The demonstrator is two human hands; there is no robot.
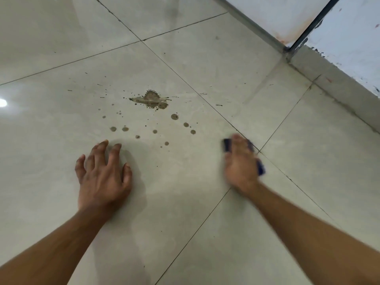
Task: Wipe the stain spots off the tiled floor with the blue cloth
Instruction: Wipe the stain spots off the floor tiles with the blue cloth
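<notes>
Floor (205,202): large glossy pale grey tiles with thin dark grout lines; a light glare at the left edge.
Stains (153,99): a brown splat with spiky edges at centre frame, with round brown drops scattered below it and fine flecks around.
Left hand (102,173): lower left of centre, palm down over the tile, fingers spread and straight.
Right hand (240,163): right of centre, blurred, lying on the cloth; finger positions are hard to make out.
Cloth (260,166): dark blue, mostly hidden beneath the right hand, showing only at its edges, right of the drops.
Wall (349,38): upper right, scuffed white panels in a dark metal frame above a grey skirting.
Writing: none readable.
</notes>
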